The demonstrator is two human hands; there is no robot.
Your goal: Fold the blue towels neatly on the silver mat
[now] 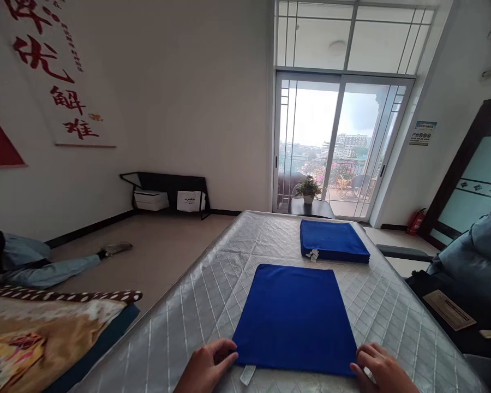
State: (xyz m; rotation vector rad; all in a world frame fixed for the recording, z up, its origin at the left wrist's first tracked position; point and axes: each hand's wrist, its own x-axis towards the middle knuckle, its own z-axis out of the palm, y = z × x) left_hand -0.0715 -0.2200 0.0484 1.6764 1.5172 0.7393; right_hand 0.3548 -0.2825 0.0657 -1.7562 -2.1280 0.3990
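A folded blue cloth (295,316) lies flat on the silver quilted mattress (196,305) right in front of me. My left hand (208,367) pinches its near left corner, fingers closed on the fabric beside a small white tag (247,374). My right hand (382,368) grips the near right corner, fingers curled over the edge. Farther back on the mattress sits a stack of folded blue cloths (333,240) with white tags at its near left corner.
A patterned blanket (45,327) lies at the left. A person's legs (61,265) stretch across the floor by the left wall. A grey armchair (474,262) stands right. Beyond are a small table with a potted plant (309,190), a glass balcony door and a black shelf (167,191).
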